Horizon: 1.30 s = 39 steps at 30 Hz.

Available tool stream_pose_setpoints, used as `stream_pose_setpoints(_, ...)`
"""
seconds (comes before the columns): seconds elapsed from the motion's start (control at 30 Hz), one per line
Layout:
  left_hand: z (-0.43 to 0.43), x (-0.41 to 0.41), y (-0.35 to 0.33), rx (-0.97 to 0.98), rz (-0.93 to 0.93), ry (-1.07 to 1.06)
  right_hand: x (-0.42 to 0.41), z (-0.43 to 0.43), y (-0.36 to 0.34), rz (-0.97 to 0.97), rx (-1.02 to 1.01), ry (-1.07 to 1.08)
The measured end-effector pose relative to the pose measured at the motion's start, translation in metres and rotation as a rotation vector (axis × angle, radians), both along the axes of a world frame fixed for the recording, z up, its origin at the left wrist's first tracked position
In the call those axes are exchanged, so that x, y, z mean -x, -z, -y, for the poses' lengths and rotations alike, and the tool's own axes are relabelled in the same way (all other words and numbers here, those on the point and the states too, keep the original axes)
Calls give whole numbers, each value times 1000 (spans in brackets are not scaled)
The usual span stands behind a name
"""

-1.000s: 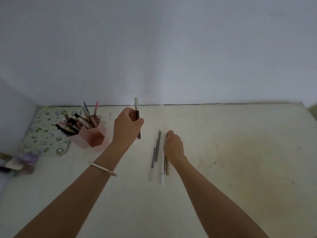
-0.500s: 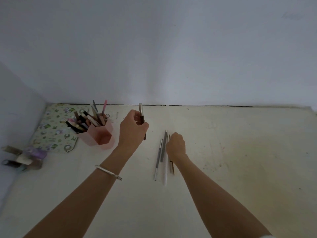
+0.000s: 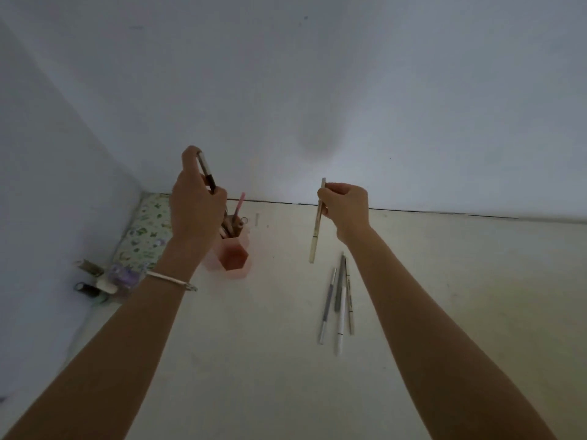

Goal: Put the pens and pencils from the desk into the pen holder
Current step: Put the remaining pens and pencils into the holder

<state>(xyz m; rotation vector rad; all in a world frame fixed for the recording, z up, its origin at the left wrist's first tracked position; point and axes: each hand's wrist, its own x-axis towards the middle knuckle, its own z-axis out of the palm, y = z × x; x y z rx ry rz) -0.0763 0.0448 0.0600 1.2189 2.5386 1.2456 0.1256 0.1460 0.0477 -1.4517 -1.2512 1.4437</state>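
Note:
My left hand (image 3: 195, 206) is shut on a dark brown pen (image 3: 207, 173) with a silver cap, held tilted above the pink pen holder (image 3: 233, 257). The hand hides most of the holder's mouth; a pink pencil (image 3: 239, 204) and several other pens stick out of it. My right hand (image 3: 346, 208) is lifted off the desk and pinches a thin beige pencil (image 3: 316, 227) near its top, so it hangs almost upright. Three pens lie side by side on the desk under my right forearm: a grey one (image 3: 327, 304), a grey-and-white one (image 3: 340, 308) and a thin beige one (image 3: 349, 303).
A floral pouch (image 3: 144, 233) lies in the back left corner against the walls. Small bottles and a purple item (image 3: 104, 277) sit in front of it at the left wall. The cream desk (image 3: 460, 281) runs to the right, and the back wall stands just behind the holder.
My left hand has risen and moved left to above the holder with the dark pen. My right hand has taken a beige pencil from the row and lifted it.

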Motion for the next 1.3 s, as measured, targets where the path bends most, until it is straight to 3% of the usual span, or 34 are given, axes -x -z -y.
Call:
stream_pose_setpoints(0.17, -6, 17, -1, -36, 5, 12, 31, 2, -14, -142, 62, -14)
stream_pose_setpoints(0.33, -5, 19, 16, 62, -26, 91, 46, 3, -22, -136, -110, -28)
stream_pose_setpoints(0.53, -3, 20, 28, 367, -333, 152, 64, 22, -16, -152, -293, 55)
stream_pose_setpoints(0.7, 5, 31, 11, 101, -240, 58, 83, 45, 11, -85, -466, 12)
stream_pose_setpoints(0.8, 8, 30, -1, 56, -154, 56, 90, 57, 28, 7, -537, -120)
stream_pose_setpoints(0.97, 10, 9, -10, 12, -81, 66, 91, 66, 48, 406, -825, -464)
stream_pose_setpoints(1.03, 9, -12, -8, -48, -101, 57, 81, 64, 46, 446, -837, -440)
stream_pose_setpoints(1.1, 6, -43, 2, -99, -116, 102, 60, 53, 39, 382, -771, -262)
stream_pose_setpoints(1.17, 1, -82, 22, 8, -63, 208, 30, 39, 32, 327, -686, -84)
stream_pose_setpoints(1.3, -5, -145, 79, 563, 74, 391, -33, 18, 26, 278, -539, 106)
